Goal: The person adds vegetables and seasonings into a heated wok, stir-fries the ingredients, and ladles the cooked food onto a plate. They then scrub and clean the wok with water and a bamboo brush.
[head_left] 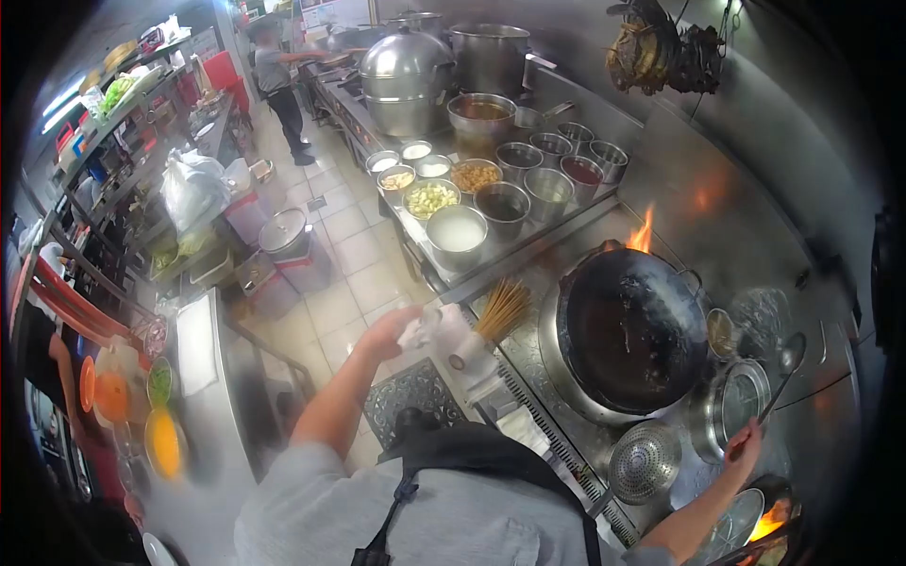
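My left hand is closed on a crumpled white cloth at the edge of the stove, beside a bamboo brush. Held in my right hand is the long handle of a ladle, whose bowl points up and away over the right side of the stove. A large black wok sits on the burner, dark and smoking inside, with flame at its back rim. Close to my right hand is a round metal pot. A perforated strainer lies in front of the wok.
Several metal containers of ingredients, including a white bowl of liquid, stand beyond the wok. Another flame burns at lower right. A counter with a bowl of yellow liquid runs along the left. A person stands far back.
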The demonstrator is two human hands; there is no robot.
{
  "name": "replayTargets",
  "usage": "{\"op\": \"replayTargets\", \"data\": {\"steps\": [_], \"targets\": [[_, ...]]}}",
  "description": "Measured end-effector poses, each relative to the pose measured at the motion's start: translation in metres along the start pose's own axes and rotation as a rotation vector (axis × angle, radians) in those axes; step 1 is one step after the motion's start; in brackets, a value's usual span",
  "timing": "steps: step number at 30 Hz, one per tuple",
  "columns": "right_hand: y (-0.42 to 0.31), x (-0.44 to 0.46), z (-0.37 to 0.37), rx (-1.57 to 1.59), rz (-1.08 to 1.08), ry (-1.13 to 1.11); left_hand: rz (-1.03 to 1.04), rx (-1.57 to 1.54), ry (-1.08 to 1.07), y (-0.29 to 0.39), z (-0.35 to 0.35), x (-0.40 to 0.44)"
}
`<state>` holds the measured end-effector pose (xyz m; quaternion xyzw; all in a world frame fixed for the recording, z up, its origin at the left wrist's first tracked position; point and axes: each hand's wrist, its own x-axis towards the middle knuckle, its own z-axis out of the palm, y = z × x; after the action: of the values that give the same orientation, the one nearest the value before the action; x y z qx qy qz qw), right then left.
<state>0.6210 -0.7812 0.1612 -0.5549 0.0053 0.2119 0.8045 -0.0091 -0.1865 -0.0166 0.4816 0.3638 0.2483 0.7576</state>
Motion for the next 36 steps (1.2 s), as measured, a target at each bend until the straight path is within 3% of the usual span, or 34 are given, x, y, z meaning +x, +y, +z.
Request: {"op": "replayTargets", "data": {"steps": [2, 4, 7, 8, 9, 12, 15, 18, 21, 24, 26, 28, 29, 31, 32, 35, 36], "targets": [[0.026, -0.007, -0.015, -0.255, -0.009, 0.131, -0.026, 0.102, -0.017, 0.044, 0.04, -0.001], [0.049, -0.012, -0.032, -0.356, 0.072, 0.221, -0.036, 0.277, -0.001, 0.032, 0.043, 0.032], [0.059, -0.031, -0.041, 0.348, 0.192, 0.209, 0.065, 0.755, 0.083, 0.01, 0.06, 0.057], [0.063, -0.036, -0.045, 0.5, 0.212, 0.092, 0.126, 0.947, 0.118, 0.004, 0.07, 0.064], [0.069, -0.041, -0.051, 0.649, 0.223, -0.022, 0.052, 1.13, 0.059, 0.021, 0.091, 0.054], [0.074, -0.081, -0.034, 0.906, 0.185, -0.279, -0.118, 1.211, 0.112, 0.047, 0.122, 0.041], [0.06, -0.135, 0.028, 1.045, 0.19, -0.446, -0.056, 1.237, 0.131, 0.038, 0.111, 0.049], [0.058, -0.172, 0.08, 1.108, 0.186, -0.45, 0.106, 1.18, 0.086, 0.021, 0.098, 0.057], [0.058, -0.21, 0.137, 1.16, 0.219, -0.322, 0.132, 1.224, 0.046, 0.037, 0.104, 0.045], [0.088, -0.229, 0.137, 1.01, 0.224, -0.367, 0.203, 1.213, 0.003, 0.025, 0.085, 0.057], [0.146, -0.24, 0.112, 0.45, 0.053, -0.227, 0.185, 1.185, -0.045, 0.032, 0.082, 0.057], [0.226, -0.258, 0.137, -0.456, -0.081, 0.4, 0.16, 1.208, -0.07, 0.034, 0.081, 0.061], [0.294, -0.262, 0.121, -0.689, -0.184, 0.533, 0.152, 1.199, -0.11, 0.027, 0.074, 0.071], [0.364, -0.309, 0.148, -0.792, -0.114, 0.661, 0.144, 1.225, -0.171, 0.035, 0.077, 0.068], [0.366, -0.343, 0.182, -0.651, 0.052, 0.658, 0.142, 1.236, -0.193, 0.044, 0.078, 0.063], [0.424, -0.38, 0.155, -1.144, -0.289, 0.716, 0.257, 1.204, -0.212, 0.034, 0.074, 0.07], [0.427, -0.381, 0.138, -0.983, -0.051, 0.719, 0.305, 1.21, -0.19, 0.024, 0.066, 0.077]]}}
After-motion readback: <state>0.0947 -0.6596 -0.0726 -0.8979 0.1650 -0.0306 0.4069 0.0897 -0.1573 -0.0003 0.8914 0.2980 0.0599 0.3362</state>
